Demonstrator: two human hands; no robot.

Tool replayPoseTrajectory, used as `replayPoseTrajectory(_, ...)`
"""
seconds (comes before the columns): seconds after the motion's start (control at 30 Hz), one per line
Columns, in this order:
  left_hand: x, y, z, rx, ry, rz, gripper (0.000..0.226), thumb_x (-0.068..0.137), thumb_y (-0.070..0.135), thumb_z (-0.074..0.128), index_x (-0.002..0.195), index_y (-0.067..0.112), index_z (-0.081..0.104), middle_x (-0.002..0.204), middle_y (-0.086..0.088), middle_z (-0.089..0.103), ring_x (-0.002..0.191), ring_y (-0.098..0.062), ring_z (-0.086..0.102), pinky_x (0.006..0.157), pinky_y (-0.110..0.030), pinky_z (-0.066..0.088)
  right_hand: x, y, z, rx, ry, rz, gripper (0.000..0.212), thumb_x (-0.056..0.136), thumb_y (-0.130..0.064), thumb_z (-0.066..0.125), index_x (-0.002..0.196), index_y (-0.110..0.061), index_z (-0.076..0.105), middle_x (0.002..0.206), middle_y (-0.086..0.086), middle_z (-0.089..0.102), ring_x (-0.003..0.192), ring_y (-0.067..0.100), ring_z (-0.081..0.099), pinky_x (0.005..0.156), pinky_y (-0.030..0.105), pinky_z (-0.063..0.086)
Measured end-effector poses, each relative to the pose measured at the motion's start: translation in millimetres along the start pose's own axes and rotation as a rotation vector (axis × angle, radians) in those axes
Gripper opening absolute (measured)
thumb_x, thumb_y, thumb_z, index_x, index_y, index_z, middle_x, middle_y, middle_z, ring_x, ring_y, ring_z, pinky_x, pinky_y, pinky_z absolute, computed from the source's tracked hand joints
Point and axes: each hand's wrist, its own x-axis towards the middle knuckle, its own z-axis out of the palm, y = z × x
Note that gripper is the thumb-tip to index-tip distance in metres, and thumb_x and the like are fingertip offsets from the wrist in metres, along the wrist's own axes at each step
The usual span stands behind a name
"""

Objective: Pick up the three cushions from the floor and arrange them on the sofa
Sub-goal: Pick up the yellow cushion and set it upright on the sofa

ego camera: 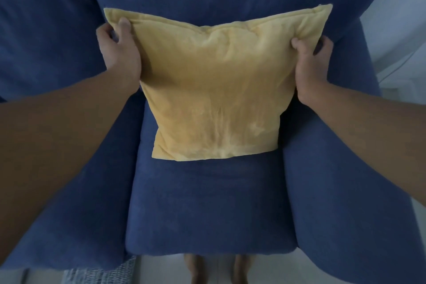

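While the yellow cushion (214, 90) is held upright over the blue sofa (207, 203) seat, its bottom edge appears to be touching the seat and its back is near the backrest. The left hand (119, 53) is clamped on the upper left corner, thumb in front; the right hand (311, 64) is clamped on the upper right edge. Both hands are kept well apart, one at each side. Only this one cushion is seen; no others are visible on the sofa or on the strip of floor (161, 267) at the near edge. Progress is judged as one cushion being placed, not yet released. Which of the three it is cannot be told.
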Motion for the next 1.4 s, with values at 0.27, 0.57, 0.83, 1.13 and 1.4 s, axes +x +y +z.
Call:
replayPoseTrajectory(0.27, -92, -8, 47, 0.559, -0.030, 0.910, 0.062, 0.106, 0.045, 0.047, 0.161, 0.015, 0.044, 0.172, -0.010, 0.042, 0.163, -0.038, 0.029, 0.130, -0.062, 0.007, -37, 23, 35, -0.810, 0.055, -1.076, 0.053, 0.101, -0.037, 0.058, 0.146, -0.010, 0.063, 0.159, 0.019, 0.053, 0.148, 0.042, 0.049, 0.120, 0.062, 0.035)
replayPoseTrajectory(0.57, -69, -46, 62, 1.215, -0.226, 1.076, 0.074, 0.111, 0.057, 0.014, 0.173, 0.017, 0.013, 0.182, -0.009, 0.007, 0.168, -0.040, 0.005, 0.127, -0.066, -0.007, -34, 49, 72, -1.220, -0.060, -1.235, 0.063, 0.112, -0.045, 0.039, 0.165, -0.012, 0.043, 0.170, 0.015, 0.042, 0.159, 0.037, 0.038, 0.126, 0.069, 0.024)
replayPoseTrajectory(0.83, 2, -29, 59, 1.263, -0.289, 1.201, 0.075, 0.112, 0.064, 0.016, 0.173, 0.022, 0.009, 0.183, -0.007, 0.004, 0.168, -0.041, 0.001, 0.130, -0.065, -0.003, -6, 28, 79, -1.343, -0.123, -1.090, 0.069, 0.112, -0.050, 0.021, 0.172, -0.017, 0.023, 0.179, 0.010, 0.023, 0.166, 0.037, 0.018, 0.129, 0.070, 0.006)
replayPoseTrajectory(1.13, -61, -74, 32, 0.951, -0.131, 1.371, 0.068, 0.110, 0.046, 0.041, 0.164, 0.006, 0.034, 0.168, -0.028, 0.040, 0.153, -0.058, 0.030, 0.119, -0.077, 0.011, -66, 83, 46, -1.006, -0.033, -1.421, 0.067, 0.104, -0.033, 0.050, 0.160, 0.003, 0.042, 0.166, 0.024, 0.041, 0.154, 0.044, 0.042, 0.124, 0.070, 0.031)
replayPoseTrajectory(1.4, -83, -129, 29, 1.217, -0.175, 1.412, 0.103, 0.097, 0.087, 0.039, 0.170, 0.015, 0.027, 0.167, -0.029, 0.041, 0.151, -0.056, 0.041, 0.117, -0.078, 0.027, -67, 124, 35, -1.254, -0.140, -1.374, 0.079, 0.110, -0.054, 0.046, 0.167, -0.001, 0.033, 0.173, 0.022, 0.031, 0.160, 0.040, 0.032, 0.127, 0.069, 0.024)
